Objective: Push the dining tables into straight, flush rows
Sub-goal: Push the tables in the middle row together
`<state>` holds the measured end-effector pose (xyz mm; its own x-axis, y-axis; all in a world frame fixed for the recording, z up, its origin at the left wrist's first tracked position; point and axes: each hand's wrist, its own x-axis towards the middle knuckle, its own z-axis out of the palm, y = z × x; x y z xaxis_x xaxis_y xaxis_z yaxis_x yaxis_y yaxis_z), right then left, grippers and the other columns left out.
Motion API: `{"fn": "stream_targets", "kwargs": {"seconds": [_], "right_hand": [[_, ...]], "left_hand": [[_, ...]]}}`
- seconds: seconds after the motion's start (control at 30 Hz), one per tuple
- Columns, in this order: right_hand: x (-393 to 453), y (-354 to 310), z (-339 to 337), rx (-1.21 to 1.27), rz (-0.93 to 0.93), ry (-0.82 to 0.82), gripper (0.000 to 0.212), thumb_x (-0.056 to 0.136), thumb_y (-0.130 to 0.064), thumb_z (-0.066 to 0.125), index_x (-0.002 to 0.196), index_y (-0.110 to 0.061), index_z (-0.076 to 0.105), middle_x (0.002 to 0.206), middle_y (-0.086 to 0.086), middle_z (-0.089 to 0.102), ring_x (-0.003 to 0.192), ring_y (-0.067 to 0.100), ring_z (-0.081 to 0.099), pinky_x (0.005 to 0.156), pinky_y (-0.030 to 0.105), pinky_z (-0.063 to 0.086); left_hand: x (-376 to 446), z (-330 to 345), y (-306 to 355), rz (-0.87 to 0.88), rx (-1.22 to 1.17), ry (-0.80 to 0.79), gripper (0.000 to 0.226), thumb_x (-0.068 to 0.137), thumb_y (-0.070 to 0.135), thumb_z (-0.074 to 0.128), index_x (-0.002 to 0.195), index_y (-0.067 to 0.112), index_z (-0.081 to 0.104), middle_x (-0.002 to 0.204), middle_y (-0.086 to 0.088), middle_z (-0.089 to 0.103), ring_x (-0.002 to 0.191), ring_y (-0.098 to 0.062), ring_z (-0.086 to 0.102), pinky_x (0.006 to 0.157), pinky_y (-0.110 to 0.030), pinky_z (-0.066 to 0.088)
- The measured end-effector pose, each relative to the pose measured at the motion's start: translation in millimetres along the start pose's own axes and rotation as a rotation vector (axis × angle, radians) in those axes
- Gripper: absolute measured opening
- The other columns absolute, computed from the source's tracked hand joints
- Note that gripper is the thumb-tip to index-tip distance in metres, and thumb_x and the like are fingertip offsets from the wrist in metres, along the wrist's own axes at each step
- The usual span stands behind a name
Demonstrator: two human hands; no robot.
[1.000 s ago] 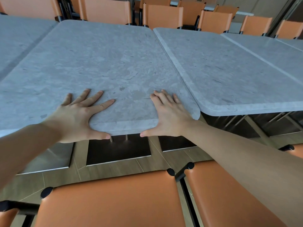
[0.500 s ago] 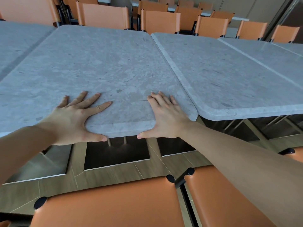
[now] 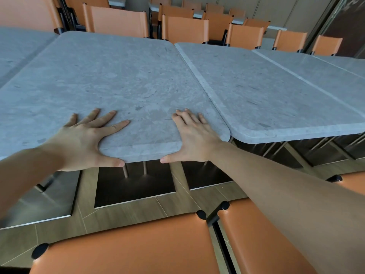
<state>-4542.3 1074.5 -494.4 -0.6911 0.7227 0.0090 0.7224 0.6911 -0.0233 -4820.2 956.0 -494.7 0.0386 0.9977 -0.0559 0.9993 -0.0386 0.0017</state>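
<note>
- Orange leather-backed chairs (image 3: pixel 184 28) with dark frames — rows beyond
- Wood-look plank floor (image 3: pixel 126 214)
- Beige panelled wall (image 3: pixel 296 10) — far end
- Orange padded seats (image 3: pixel 128 248), nearest

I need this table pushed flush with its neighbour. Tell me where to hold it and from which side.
Take the grey table at its near rounded edge, from the chair side, as the left hand and right hand do: fingers flat on top, thumbs along the rim. The slab offers no handle.

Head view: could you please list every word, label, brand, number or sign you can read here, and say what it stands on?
None: no readable text shows anywhere.
The grey stone-look table under the left hand and right hand bears only mottling.
The orange chairs show no labels.
</note>
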Motion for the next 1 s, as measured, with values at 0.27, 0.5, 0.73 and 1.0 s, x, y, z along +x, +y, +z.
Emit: {"fn": "stream_targets", "kwargs": {"seconds": [0.27, 0.5, 0.73, 1.0], "right_hand": [[1.0, 0.8, 0.8, -0.020, -0.004, 0.017, 0.137, 0.053, -0.099, 0.050, 0.156, -0.015, 0.015, 0.164, 0.004, 0.015, 0.155, 0.026, 0.007, 0.124, 0.058, 0.010], [5.6, 1.2, 0.1, -0.032, 0.000, 0.018, 0.135, 0.053, -0.098, 0.053, 0.154, -0.017, 0.017, 0.164, 0.005, 0.017, 0.154, 0.025, 0.010, 0.125, 0.056, 0.011], [9.4, 3.1, 1.3, -0.033, 0.001, 0.034, 0.134, 0.053, -0.098, 0.053, 0.155, -0.017, 0.018, 0.164, 0.004, 0.019, 0.154, 0.025, 0.011, 0.125, 0.055, 0.012], [5.1, -1.2, -0.3, -0.039, 0.025, -0.005, 0.138, 0.054, -0.097, 0.052, 0.158, -0.016, 0.011, 0.168, 0.004, 0.010, 0.156, 0.025, 0.003, 0.126, 0.053, 0.007]], "left_hand": [[1.1, -0.5, -1.0, 0.004, -0.005, 0.005, 0.115, 0.038, 0.112, 0.008, 0.142, 0.070, -0.018, 0.166, 0.019, -0.012, 0.157, -0.018, -0.010, 0.125, -0.054, 0.000], [4.1, -1.0, -2.9, 0.001, 0.015, 0.000, 0.117, 0.038, 0.111, 0.008, 0.143, 0.068, -0.018, 0.166, 0.018, -0.013, 0.157, -0.019, -0.009, 0.125, -0.055, 0.002], [8.4, -0.3, -6.0, 0.001, -0.010, 0.003, 0.118, 0.037, 0.112, 0.011, 0.145, 0.069, -0.013, 0.168, 0.018, -0.010, 0.157, -0.018, -0.009, 0.126, -0.054, 0.001], [7.9, 3.3, -4.6, -0.006, -0.007, -0.010, 0.115, 0.038, 0.112, 0.008, 0.141, 0.070, -0.019, 0.169, 0.015, -0.009, 0.157, -0.019, -0.009, 0.125, -0.055, -0.001]]}}
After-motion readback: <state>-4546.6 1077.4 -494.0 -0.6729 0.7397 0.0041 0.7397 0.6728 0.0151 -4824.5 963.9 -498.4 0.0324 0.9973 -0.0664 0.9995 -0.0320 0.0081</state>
